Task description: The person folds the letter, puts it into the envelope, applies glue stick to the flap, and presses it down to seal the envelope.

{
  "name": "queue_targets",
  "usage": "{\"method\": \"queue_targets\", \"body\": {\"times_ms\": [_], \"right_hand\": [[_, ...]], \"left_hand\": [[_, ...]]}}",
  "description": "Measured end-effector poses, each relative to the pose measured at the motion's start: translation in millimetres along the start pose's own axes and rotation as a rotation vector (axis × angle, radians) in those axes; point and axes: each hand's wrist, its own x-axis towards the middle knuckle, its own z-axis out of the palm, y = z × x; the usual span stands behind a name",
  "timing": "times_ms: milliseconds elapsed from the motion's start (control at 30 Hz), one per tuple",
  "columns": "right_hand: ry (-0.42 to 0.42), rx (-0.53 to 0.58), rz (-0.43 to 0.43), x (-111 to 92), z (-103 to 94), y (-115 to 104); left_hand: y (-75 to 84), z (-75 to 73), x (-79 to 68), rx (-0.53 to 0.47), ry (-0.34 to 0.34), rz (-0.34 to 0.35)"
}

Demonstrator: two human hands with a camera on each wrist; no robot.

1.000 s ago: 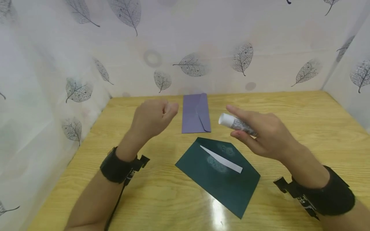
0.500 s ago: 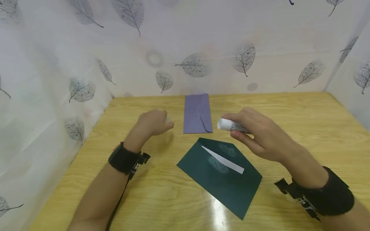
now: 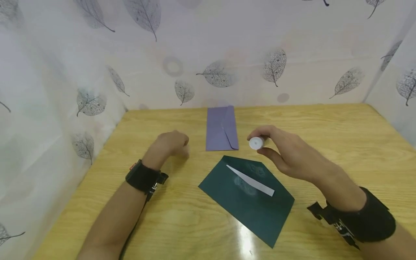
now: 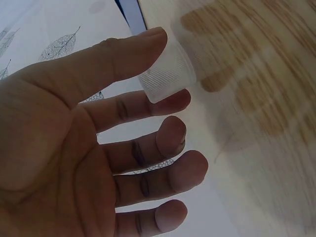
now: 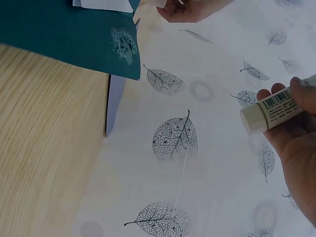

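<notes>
My left hand [image 3: 167, 144], low over the table at left, pinches a clear ribbed cap [image 4: 170, 74] between thumb and index finger; its other fingers are loosely bent. Whether the cap touches the table I cannot tell. In my right hand [image 3: 289, 155] is a white glue stick [image 5: 274, 108], held above the table, its round white end facing the head camera. Between and below the hands lies a dark green paper envelope [image 3: 260, 220] with whitish smears near its upper edge. A narrow white wedge of paper [image 3: 251, 180] shows across it.
A purple envelope [image 3: 216, 128] with its flap folded over lies at the back middle of the wooden table [image 3: 169, 224]. White leaf-patterned cloth [image 3: 234, 47] hangs behind the table and along its sides.
My left hand has come down and slightly nearer, toward the tabletop, with the cap. The right hand has turned the glue stick from sideways to end-on toward the head camera.
</notes>
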Motion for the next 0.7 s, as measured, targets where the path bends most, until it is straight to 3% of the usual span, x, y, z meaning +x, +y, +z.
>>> {"method": "queue_targets", "body": {"times_ms": [133,200,267,367,467,600,700], "right_hand": [[-0.009,-0.006,-0.006,0.4,0.9,-0.6],[-0.008,-0.002,-0.022,0.7,1.3,-0.9],[-0.006,-0.003,-0.041,1.3,1.9,-1.6],[-0.009,0.01,-0.052,2.5,3.3,-4.1],[-0.02,0.053,-0.068,4.9,5.3,-8.1],[-0.031,0.157,-0.145,7.3,9.8,-14.4],[-0.055,0.231,-0.164,6.2,12.5,-19.0]], "left_hand": [[1.5,-0.5,-1.8,0.047,0.044,-0.001],[5.3,-3.0,-3.8,0.071,0.108,0.024],[12.2,-5.8,-6.1,0.087,0.201,0.096],[28.6,-9.9,-10.6,0.059,0.374,0.287],[51.6,-12.7,-17.1,-0.064,0.499,0.531],[82.5,-11.1,-27.5,-0.271,0.519,0.809],[97.5,-6.8,-31.7,-0.4,0.48,0.931]]}}
